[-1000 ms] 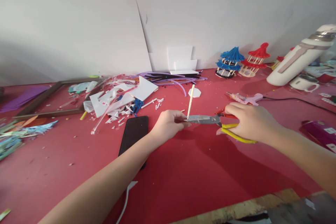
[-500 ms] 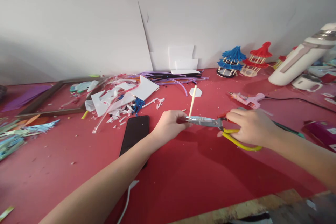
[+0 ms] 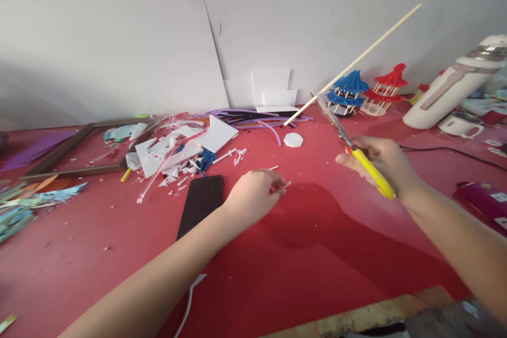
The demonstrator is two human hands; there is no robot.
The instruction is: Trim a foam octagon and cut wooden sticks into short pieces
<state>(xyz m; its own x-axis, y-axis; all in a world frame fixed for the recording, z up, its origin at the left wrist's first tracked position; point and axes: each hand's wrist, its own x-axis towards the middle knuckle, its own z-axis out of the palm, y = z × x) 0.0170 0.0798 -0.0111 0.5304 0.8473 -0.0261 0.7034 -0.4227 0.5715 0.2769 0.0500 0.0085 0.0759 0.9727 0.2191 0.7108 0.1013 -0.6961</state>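
Note:
My left hand, fingers pinched, holds a short piece of wooden stick that pokes out past the fingertips. A second small stick piece lies just beyond it. In my right hand is a pair of scissors with yellow handles, raised with the blades pointing up and left. A long wooden stick slants across the blade tips, above the table; I cannot tell whether the blades grip it. Beyond the hands, a white octagonal piece lies flat on the red table.
A black phone lies beside my left wrist. White scraps and purple strips are heaped behind it. A blue model pavilion, a red one, a white flask and a mug stand at right.
The scissors have moved away from my left hand, up and right, and turned upward. The long stick now slants across their tips, and a short piece stays in my left fingers.

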